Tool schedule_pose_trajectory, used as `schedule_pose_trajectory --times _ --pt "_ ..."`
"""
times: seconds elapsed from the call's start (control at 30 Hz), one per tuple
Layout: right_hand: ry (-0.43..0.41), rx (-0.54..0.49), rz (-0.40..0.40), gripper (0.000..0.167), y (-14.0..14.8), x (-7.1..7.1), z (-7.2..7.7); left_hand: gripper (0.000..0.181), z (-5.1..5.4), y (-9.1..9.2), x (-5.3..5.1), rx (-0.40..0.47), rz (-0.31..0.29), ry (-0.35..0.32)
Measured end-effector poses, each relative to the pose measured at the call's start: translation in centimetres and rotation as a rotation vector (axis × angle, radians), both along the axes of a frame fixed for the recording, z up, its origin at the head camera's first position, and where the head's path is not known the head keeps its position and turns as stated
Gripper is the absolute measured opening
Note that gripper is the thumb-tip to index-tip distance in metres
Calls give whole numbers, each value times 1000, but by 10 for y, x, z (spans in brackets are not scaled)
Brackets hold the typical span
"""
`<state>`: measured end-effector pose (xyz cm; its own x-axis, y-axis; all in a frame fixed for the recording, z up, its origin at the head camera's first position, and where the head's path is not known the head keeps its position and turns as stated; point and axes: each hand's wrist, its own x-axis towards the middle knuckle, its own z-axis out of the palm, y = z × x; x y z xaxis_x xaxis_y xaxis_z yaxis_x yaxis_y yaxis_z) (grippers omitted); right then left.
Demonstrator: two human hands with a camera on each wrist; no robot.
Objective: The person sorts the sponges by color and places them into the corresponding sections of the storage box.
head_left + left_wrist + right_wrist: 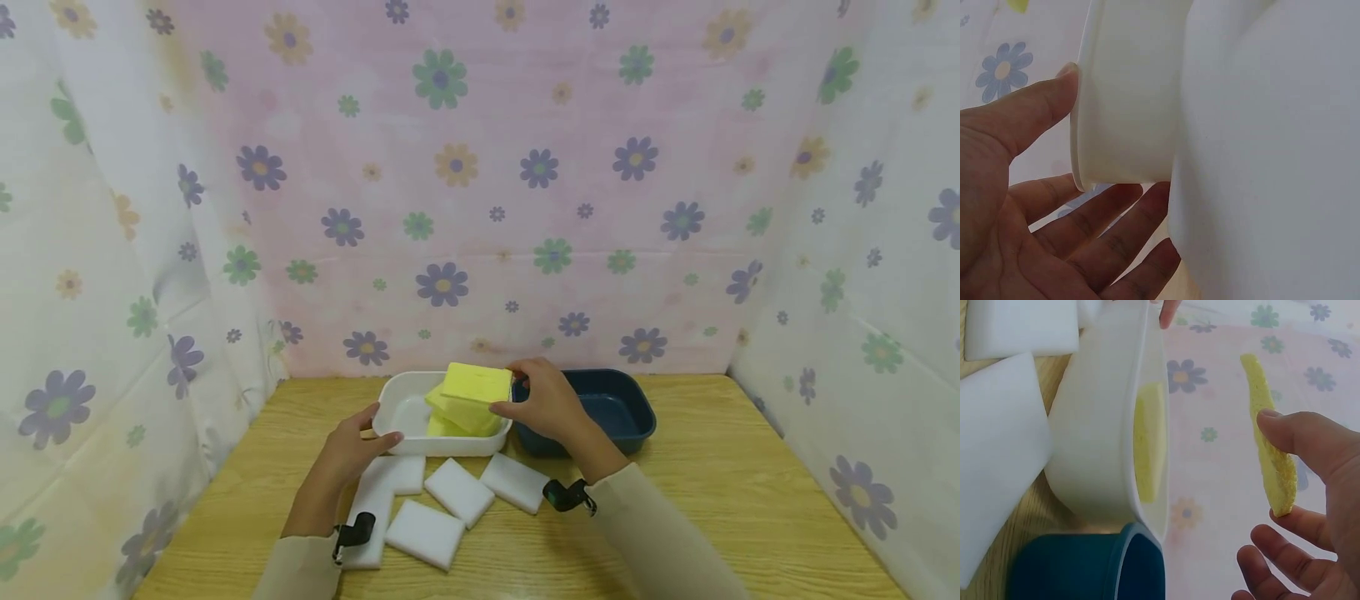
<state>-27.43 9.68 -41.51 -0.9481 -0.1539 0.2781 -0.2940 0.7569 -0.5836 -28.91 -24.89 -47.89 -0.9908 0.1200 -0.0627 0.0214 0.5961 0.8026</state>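
Observation:
My right hand (pixel 551 404) pinches a yellow sponge (pixel 477 383) by its right end, thumb in front and fingers behind. This sponge is above other yellow sponges (pixel 461 417) in a white basin (pixel 450 447); the right wrist view shows it edge-on, apart from the basin. At the basin's left end is my left hand (pixel 348 450). Its thumb touches the rim in the left wrist view, and the other fingers extend, fairly straight, around the corner and beside the wall. How many sponges are in the basin is partly hidden by the held one.
A dark blue basin (pixel 647 429) stands against the right of the white one. Several white sponge blocks (pixel 459 492) lie on the wooden table (pixel 712 500) in front, some below my forearms. A flowered curtain (pixel 495 317) hangs behind and at both sides.

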Motion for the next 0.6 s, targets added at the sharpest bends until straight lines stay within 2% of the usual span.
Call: schedule_pose_trajectory --times 0.4,0.6 --pt "6 72 -9 71 -25 -4 1 100 -1 3 9 -15 19 7" --pt "8 73 -18 73 -33 -4 3 99 1 5 15 -19 22 1"
